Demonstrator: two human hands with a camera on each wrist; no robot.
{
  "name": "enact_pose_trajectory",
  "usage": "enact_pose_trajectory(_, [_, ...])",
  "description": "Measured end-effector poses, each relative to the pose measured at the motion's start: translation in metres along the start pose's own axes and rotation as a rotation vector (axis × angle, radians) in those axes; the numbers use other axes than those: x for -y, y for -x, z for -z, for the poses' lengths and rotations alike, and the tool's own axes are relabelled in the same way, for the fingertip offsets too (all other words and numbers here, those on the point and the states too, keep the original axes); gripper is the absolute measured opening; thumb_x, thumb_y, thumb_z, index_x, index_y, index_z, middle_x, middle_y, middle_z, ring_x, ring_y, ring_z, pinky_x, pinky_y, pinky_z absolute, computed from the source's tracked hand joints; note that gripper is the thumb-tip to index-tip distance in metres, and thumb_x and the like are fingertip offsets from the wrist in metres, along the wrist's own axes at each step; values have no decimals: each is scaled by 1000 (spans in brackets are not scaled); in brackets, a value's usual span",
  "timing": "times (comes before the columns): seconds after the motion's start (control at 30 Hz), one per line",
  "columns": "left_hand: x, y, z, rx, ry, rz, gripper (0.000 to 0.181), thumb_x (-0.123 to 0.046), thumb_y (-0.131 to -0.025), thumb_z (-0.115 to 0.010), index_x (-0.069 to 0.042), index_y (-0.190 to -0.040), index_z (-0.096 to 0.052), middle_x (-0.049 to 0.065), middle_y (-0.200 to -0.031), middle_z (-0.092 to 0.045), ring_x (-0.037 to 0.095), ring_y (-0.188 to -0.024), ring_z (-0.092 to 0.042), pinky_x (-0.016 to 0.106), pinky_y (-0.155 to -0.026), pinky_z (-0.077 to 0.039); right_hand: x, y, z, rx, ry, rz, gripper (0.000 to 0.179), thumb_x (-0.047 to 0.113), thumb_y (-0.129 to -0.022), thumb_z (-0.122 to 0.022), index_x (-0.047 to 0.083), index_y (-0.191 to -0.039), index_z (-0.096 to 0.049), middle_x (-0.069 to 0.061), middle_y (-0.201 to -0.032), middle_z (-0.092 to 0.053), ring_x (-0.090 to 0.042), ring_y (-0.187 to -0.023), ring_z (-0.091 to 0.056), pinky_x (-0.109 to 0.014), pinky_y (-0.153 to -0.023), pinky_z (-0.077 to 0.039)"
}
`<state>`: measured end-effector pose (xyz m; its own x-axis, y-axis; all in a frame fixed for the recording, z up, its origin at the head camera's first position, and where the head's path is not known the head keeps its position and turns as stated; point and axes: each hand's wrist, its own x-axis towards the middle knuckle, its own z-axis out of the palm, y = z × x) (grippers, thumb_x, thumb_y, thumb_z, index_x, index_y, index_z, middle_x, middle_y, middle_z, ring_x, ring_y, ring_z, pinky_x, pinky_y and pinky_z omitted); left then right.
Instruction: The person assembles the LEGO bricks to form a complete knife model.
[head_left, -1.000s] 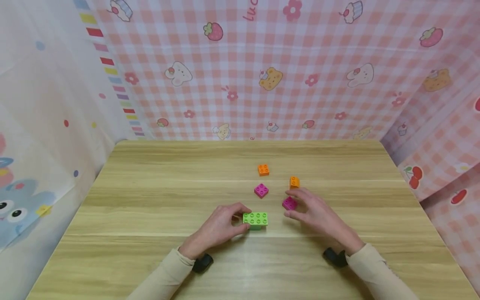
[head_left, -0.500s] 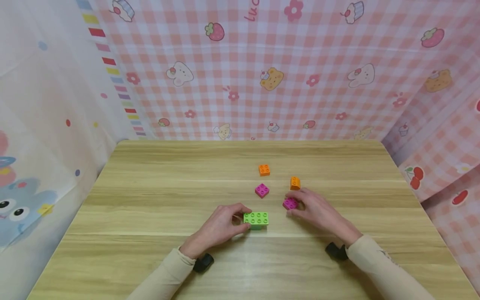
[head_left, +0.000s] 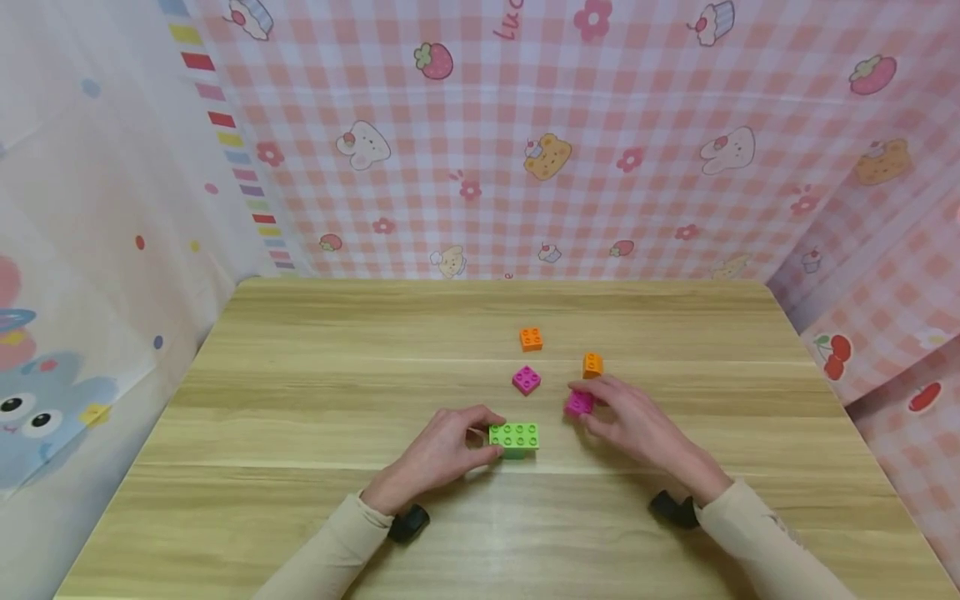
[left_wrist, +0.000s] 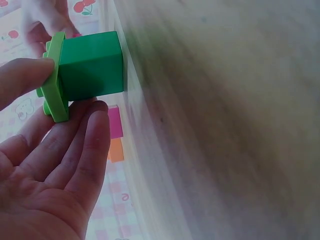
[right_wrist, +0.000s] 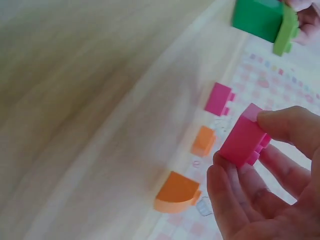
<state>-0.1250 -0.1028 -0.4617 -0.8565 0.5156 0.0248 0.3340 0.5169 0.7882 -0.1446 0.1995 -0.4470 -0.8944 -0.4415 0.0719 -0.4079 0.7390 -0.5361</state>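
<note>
The left hand [head_left: 450,447] grips a light-green plastic eight-stud plate [head_left: 520,435] set atop a dark-green plastic block [left_wrist: 92,65]; thumb and fingers take opposite edges, probably steadying both while leaving most studs bare. The right hand [head_left: 633,423] pinches a magenta plastic studded brick [right_wrist: 244,136] by its sides, likely to keep top and underside free; whether it clears the counter [head_left: 300,375] is unclear. Beyond and between the hands lie a second magenta four-stud brick [head_left: 527,380] and, farther, an orange four-stud brick [head_left: 531,339]. A curved orange two-stud brick [head_left: 592,366] sits just past the right fingers.
</note>
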Motion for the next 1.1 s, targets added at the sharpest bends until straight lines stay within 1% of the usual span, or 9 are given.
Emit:
enact_pose_trajectory(0.07, [0, 0, 0, 0, 2, -1, 32, -14, -90, -79, -4, -120, -71, 7, -111, -76, 15, -93, -72, 26, -83, -59, 4, 1, 0, -29, -15, 25, 48, 10, -92, -78, 3, -137, -63, -19, -133, -65, -36, -116, -65, -55, -98, -55])
enact_pose_trajectory(0.17, [1, 0, 0, 0, 5, -1, 32, -13, -90, -79, -4, -120, -71, 8, -111, -76, 16, -93, -72, 26, -83, -59, 10, 1, 1, -58, -51, 41, 47, 9, -91, -79, 1, -135, -63, -17, -129, -67, -33, -111, -68, -51, -94, -58])
enact_pose_trajectory(0.33, [1, 0, 0, 1, 7, 1, 33, -13, -91, -79, -4, -121, -71, 8, -112, -76, 16, -93, -72, 26, -83, -59, 19, 1, 1, -70, -120, 42, 42, 9, -92, -77, 1, -132, -64, -15, -126, -69, -33, -110, -68, -52, -93, -59])
enact_pose_trajectory(0.43, [1, 0, 0, 2, 9, -1, 33, -13, -91, -79, -4, -121, -71, 8, -113, -75, 16, -93, -72, 26, -84, -59, 23, 0, 0, -80, -145, 72, 40, 8, -92, -77, 1, -130, -65, -13, -123, -70, -32, -110, -69, -51, -93, -59])
enact_pose_trajectory(0.6, [0, 0, 1, 6, 1, 2, 34, -13, -91, -79, -4, -122, -71, 8, -114, -75, 16, -95, -72, 27, -84, -59, 29, 0, -1, -92, -157, 128, 38, 7, -92, -78, 3, -129, -67, -8, -122, -71, -27, -109, -70, -46, -93, -59])
enact_pose_trajectory(0.8, [-1, 1, 1, 9, -4, 10, 34, -14, -91, -79, -4, -122, -71, 8, -114, -75, 17, -95, -71, 28, -85, -59, 36, -2, -3, -94, -165, 188, 37, 8, -93, -78, 6, -128, -69, -5, -125, -71, -23, -112, -69, -42, -95, -59])
enact_pose_trajectory(0.97, [-1, 1, 2, 6, 5, 4, 34, -14, -91, -79, -4, -122, -71, 8, -113, -75, 17, -95, -71, 27, -85, -59, 42, -3, -4, -89, -154, 201, 36, 9, -92, -79, 9, -127, -70, -2, -126, -70, -21, -112, -68, -41, -95, -59])
enact_pose_trajectory(1.1, [0, 1, 2, 2, 4, 3, 33, -14, -91, -80, -5, -121, -71, 8, -115, -75, 18, -96, -71, 27, -85, -59, 46, -4, -6, -78, -151, 194, 38, 8, -91, -79, 10, -128, -70, -2, -128, -69, -20, -114, -67, -42, -96, -58])
